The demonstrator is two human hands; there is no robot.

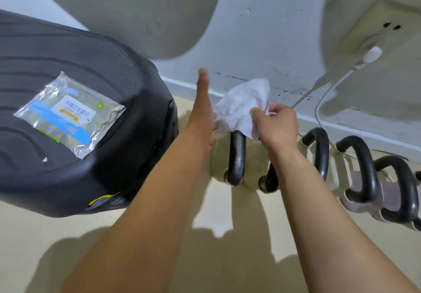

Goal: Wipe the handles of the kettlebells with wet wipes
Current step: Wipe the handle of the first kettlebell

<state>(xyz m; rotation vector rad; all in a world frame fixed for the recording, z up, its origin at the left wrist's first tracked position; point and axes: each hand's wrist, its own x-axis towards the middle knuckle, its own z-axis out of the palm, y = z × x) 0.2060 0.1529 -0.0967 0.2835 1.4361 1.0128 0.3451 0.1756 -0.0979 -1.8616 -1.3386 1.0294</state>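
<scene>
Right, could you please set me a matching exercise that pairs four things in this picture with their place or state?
Things:
1. wet wipe
2. pack of wipes
3. white plug
4. left hand

Place or state:
A. plugged into the wall socket
B. fingers stretched straight
C. lying on the black case
D. pinched by the right hand above a kettlebell handle

Pairs: 1-D, 2-C, 3-A, 4-B.

Black ribbed plastic housing (79,174) at left, wall socket (385,26) w/ white plug (371,54), white cable (317,110), beige floor (34,235)
</scene>
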